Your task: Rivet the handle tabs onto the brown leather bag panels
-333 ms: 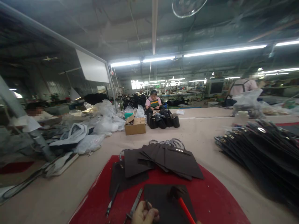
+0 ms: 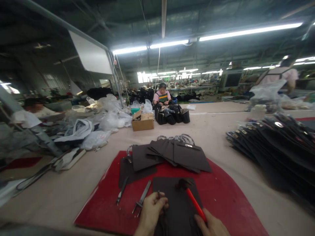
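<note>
My left hand point(image 2: 153, 208) pinches a slim dark metal punch point(image 2: 159, 195) upright over a dark brown flat panel point(image 2: 178, 213); its lower end is hard to make out. My right hand point(image 2: 212, 223) is closed around the red-orange handle of a hammer point(image 2: 195, 201). The hammer's dark head hangs over the panel's far part, to the right of the punch. Just left of my left hand, a pronged metal tool point(image 2: 142, 198) lies on the red board point(image 2: 103, 209). Beyond it to the left lies a slim dark-handled tool point(image 2: 122, 191).
Overlapping brown panels point(image 2: 169, 154) with patterned handles cover the board's far side. A tall stack of dark pieces point(image 2: 270, 150) leans at right. Farther back are a cardboard box point(image 2: 142, 121), black bags point(image 2: 172, 114), plastic bags point(image 2: 105, 114) and a seated person point(image 2: 162, 95).
The view has tipped down, so the board sits higher in the picture. My right hand, almost out of frame before, now shows on the hammer handle. Both hands keep their holds.
</note>
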`<state>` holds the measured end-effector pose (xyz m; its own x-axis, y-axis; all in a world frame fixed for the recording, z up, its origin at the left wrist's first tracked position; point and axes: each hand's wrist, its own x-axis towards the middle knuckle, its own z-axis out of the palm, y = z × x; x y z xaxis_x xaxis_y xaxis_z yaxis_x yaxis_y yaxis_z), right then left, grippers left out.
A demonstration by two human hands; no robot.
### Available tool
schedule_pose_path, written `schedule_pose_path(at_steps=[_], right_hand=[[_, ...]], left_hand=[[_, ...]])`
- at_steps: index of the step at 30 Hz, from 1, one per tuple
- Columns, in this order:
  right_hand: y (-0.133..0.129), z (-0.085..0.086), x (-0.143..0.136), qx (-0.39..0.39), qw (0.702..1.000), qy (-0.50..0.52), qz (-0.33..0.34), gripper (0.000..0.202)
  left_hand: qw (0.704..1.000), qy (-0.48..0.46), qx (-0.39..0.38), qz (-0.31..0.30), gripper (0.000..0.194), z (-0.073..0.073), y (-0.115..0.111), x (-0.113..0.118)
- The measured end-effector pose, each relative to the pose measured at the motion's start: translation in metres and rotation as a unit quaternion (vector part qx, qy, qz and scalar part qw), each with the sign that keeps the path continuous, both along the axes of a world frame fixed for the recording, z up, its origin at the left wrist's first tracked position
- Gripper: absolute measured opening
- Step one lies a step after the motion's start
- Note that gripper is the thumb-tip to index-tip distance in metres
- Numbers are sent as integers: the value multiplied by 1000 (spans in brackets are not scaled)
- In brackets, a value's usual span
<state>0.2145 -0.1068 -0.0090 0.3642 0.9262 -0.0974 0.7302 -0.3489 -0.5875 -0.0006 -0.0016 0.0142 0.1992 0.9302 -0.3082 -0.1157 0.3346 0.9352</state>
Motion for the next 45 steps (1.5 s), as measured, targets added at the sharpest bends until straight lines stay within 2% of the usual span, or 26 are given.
schedule_pose_path(at_steps=[3,6,15,25,45], right_hand=[[-3,19,-10,-45,997,-60,-5,20],[-2,27,-16,-57,994,-90,1,21],[0,23,-17,-81,991,-104,2,21],[0,27,-16,-105,989,-105,6,23],[-1,28,-16,-90,991,-98,8,23]], left_hand=[[999,10,23,-20,44,13,-3,-4],[999,14,34,-19,39,13,0,-8],[999,-15,39,-31,43,-9,-3,-7],[987,44,111,-112,18,-3,-16,5],[974,88,157,-139,12,-4,-21,12]])
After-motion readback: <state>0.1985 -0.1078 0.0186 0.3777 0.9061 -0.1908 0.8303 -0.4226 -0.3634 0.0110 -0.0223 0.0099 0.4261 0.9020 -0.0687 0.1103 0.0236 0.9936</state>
